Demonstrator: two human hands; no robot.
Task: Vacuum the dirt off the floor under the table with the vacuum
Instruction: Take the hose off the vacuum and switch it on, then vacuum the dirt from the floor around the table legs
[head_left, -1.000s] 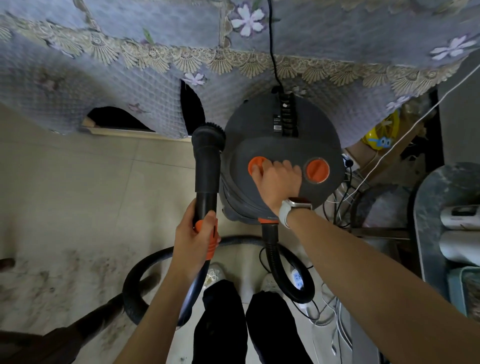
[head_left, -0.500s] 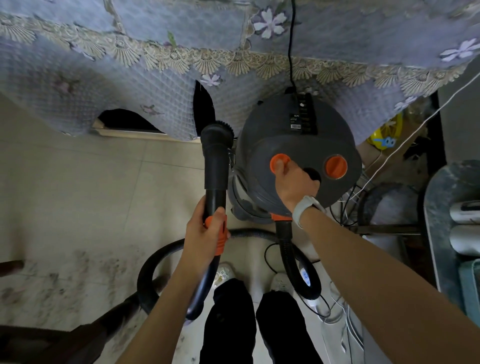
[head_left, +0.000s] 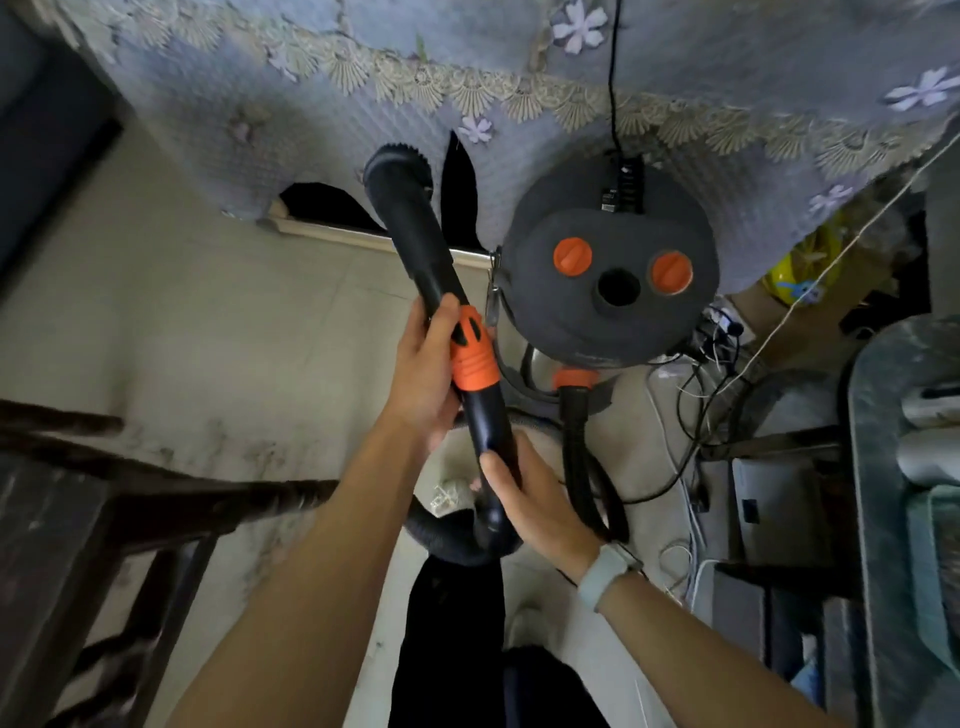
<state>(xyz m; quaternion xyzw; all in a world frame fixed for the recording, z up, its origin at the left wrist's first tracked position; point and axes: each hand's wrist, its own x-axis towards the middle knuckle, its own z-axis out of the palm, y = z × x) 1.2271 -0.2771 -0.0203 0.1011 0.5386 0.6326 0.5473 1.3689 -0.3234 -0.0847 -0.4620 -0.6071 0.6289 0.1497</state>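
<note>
Both hands hold the vacuum wand (head_left: 415, 234), a black tube that slants up and to the left, its brush-edged nozzle (head_left: 397, 163) raised in front of the lilac lace tablecloth (head_left: 727, 62) that drapes the bench. The left hand (head_left: 423, 371) grips the wand at its orange collar (head_left: 470, 351), thumb lying along the tube and fingers (head_left: 441, 434) wrapped round behind it. The right hand (head_left: 530, 499), with a pale watch (head_left: 605, 569) on the wrist, has its fingers clamped on the lower black section, where the ribbed hose (head_left: 587, 467) curls away. Just to the right stands the round grey vacuum canister (head_left: 613, 322), touched by neither hand, with two orange knobs (head_left: 571, 256) and an open port on its lid. Dark dirt smudges (head_left: 223, 441) mark the pale tiled floor (head_left: 208, 322) at left, beside a dark wooden chair (head_left: 104, 519).
</note>
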